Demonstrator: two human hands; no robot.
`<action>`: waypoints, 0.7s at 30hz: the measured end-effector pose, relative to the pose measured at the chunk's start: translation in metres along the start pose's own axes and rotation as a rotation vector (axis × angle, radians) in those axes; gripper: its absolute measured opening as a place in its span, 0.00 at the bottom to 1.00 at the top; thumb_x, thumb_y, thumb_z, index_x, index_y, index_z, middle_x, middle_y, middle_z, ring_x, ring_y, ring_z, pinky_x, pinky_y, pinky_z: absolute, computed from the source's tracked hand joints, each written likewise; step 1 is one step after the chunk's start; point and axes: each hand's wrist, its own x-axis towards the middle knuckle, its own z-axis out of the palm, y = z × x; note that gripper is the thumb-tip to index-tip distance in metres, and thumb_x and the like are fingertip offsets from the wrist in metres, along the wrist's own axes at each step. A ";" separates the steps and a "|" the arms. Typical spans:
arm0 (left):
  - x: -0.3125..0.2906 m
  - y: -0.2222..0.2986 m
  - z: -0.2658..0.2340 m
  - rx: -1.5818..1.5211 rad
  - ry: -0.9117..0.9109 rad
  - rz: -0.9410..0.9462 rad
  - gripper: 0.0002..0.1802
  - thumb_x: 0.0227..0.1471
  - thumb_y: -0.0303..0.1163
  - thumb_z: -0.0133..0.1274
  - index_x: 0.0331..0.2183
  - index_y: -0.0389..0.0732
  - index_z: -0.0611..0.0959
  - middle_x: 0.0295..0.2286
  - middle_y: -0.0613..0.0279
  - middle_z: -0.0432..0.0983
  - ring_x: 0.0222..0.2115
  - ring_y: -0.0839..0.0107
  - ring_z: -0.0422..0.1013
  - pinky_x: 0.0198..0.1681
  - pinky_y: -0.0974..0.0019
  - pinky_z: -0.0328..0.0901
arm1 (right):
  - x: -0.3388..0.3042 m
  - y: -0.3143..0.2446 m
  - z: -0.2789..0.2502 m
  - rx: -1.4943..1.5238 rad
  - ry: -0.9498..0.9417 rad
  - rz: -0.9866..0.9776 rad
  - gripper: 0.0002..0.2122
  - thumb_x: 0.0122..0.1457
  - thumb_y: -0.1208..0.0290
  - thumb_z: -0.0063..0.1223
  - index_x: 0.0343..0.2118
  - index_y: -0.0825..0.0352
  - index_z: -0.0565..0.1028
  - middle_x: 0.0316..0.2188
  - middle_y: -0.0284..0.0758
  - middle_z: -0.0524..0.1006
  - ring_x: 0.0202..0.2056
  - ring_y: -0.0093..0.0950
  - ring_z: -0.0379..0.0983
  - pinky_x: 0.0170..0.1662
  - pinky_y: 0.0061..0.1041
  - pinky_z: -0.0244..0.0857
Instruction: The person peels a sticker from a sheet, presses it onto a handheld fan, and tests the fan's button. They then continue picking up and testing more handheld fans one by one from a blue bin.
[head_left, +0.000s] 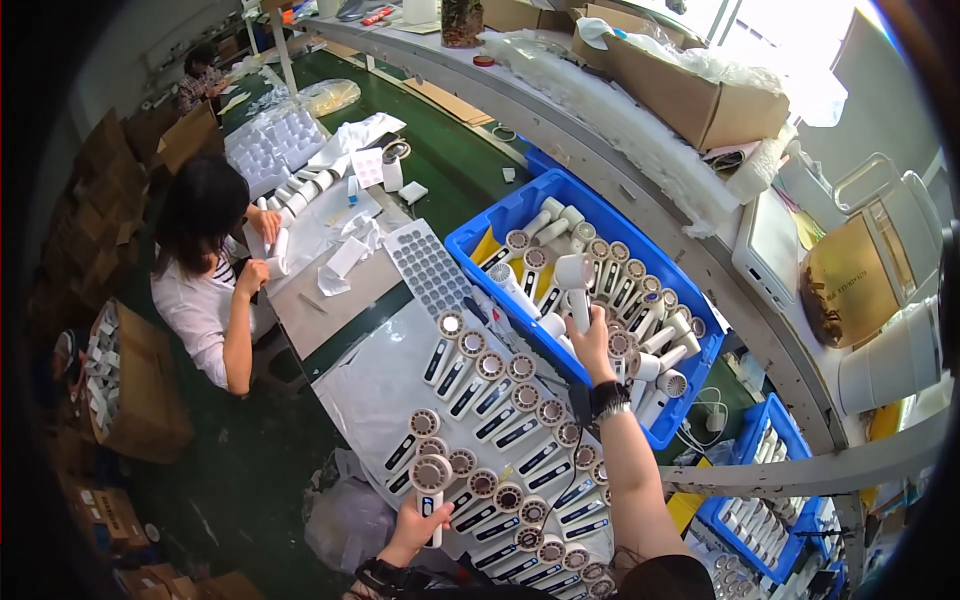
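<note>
My left hand (408,535) is closed around the handle of a white handheld fan (431,474), its round vented head up and a dark panel on its handle. Below and beside it, rows of similar white fans (490,365) lie on the table with their heads pointing away from me. Reaching over the blue bin (520,330), my right hand (592,342) grips the handle of another white fan (574,272), whose head is raised above the pile. Many more fans (665,330) lie jumbled in that bin.
A grey tray of round cells (430,262) lies beyond the rows. Across at left, a co-worker (205,290) handles a white part near white packaging (275,150). A shelf (640,140) runs along the right. More blue bins (760,530) hold fans at lower right.
</note>
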 end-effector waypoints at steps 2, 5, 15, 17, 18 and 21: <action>-0.003 0.005 -0.003 -0.013 0.051 0.032 0.13 0.46 0.23 0.58 0.34 0.34 0.72 0.21 0.64 0.72 0.18 0.77 0.70 0.20 0.72 0.66 | -0.022 -0.044 -0.015 0.063 -0.039 -0.025 0.20 0.52 0.56 0.55 0.36 0.71 0.71 0.28 0.39 0.76 0.33 0.35 0.74 0.38 0.30 0.66; -0.008 0.012 0.001 -0.010 0.052 0.053 0.12 0.46 0.22 0.57 0.34 0.34 0.72 0.21 0.64 0.72 0.18 0.77 0.70 0.20 0.72 0.66 | -0.051 -0.082 -0.044 0.182 -0.094 -0.070 0.16 0.54 0.59 0.55 0.34 0.69 0.69 0.27 0.36 0.74 0.30 0.31 0.73 0.34 0.27 0.67; -0.019 0.017 0.022 0.088 -0.067 0.094 0.13 0.47 0.22 0.55 0.36 0.33 0.72 0.21 0.64 0.72 0.18 0.77 0.69 0.21 0.73 0.65 | -0.128 -0.133 -0.073 1.011 -0.367 0.399 0.10 0.64 0.64 0.38 0.40 0.66 0.63 0.29 0.35 0.72 0.27 0.21 0.70 0.28 0.18 0.64; -0.024 0.017 0.026 0.081 -0.078 0.092 0.13 0.47 0.22 0.55 0.37 0.33 0.71 0.21 0.64 0.72 0.18 0.77 0.69 0.21 0.73 0.65 | -0.136 -0.140 -0.077 1.014 -0.318 0.400 0.10 0.64 0.65 0.37 0.41 0.66 0.63 0.29 0.35 0.72 0.26 0.21 0.69 0.29 0.19 0.64; -0.026 0.017 0.027 0.070 -0.084 0.092 0.14 0.47 0.22 0.55 0.37 0.33 0.71 0.22 0.64 0.72 0.18 0.77 0.70 0.21 0.73 0.65 | -0.141 -0.139 -0.078 1.024 -0.317 0.360 0.10 0.64 0.65 0.36 0.41 0.67 0.62 0.29 0.36 0.72 0.26 0.22 0.69 0.29 0.19 0.64; -0.031 0.013 0.025 0.062 -0.082 0.097 0.14 0.47 0.23 0.56 0.37 0.33 0.71 0.22 0.64 0.72 0.19 0.77 0.70 0.21 0.73 0.65 | -0.152 -0.147 -0.079 1.048 -0.321 0.282 0.11 0.63 0.66 0.36 0.43 0.67 0.61 0.30 0.36 0.71 0.26 0.22 0.68 0.30 0.20 0.65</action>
